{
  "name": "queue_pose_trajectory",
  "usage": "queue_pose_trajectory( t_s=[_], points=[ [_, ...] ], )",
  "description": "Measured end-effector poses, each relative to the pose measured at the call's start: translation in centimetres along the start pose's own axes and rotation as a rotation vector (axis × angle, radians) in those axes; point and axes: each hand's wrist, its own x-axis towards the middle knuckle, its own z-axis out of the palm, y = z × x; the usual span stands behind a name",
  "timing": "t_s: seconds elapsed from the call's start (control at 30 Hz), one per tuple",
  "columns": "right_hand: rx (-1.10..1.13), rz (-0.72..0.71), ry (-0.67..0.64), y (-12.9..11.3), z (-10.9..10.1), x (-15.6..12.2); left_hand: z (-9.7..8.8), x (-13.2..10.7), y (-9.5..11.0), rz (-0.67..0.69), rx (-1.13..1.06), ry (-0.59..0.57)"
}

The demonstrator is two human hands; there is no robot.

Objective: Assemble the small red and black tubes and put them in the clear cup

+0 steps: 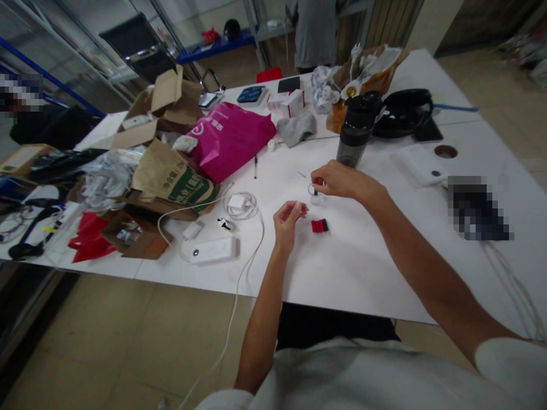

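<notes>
Head view: right hand (331, 179) pinches a blurred ring (309, 190), but whether the left hand (287, 221) grips anything I cannot tell

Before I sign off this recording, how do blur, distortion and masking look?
Head view, centre: left hand and right hand look soft but legible, while the red pieces lack fine detail; head view, upper left: wide-angle distortion seems to tilt the chair; head view, right: pixel blocks mask something on the table.
</notes>
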Motion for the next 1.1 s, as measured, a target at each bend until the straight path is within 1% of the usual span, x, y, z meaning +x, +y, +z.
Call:
queue_pose_trajectory(
  t_s=[0.2,0.4,0.57,0.73,0.8,0.97,1.1],
  points=[
    [0.056,-0.004,-0.012,0.0,0.1,0.1,0.0,0.0,0.1,0.002,0.001,0.008],
    [0.004,-0.006,-0.019,-0.2,-0.2,-0.1,0.1,0.0,0.2,0.001,0.007,0.006],
    [0.052,0.021,-0.04,-0.6,-0.5,-0.1,0.1,0.0,0.2,-0.009,0.018,0.008],
    [-0.043,0.001,-0.062,-0.9,-0.6,-0.1,0.1,0.0,0.3,-0.002,0.001,0.0],
    [-0.084,0.011,-0.088,-1.1,-0.9,-0.1,0.1,0.0,0.3,-0.001,-0.005,0.0],
    [-0.115,0.057,-0.225,-1.9,-2.1,0.0,0.2,0.0,0.3,-0.002,-0.01,-0.004],
    [-0.111,0.083,-0.238,-2.0,-2.3,0.0,0.2,0.0,0.3,-0.006,-0.021,-0.006]
  ],
)
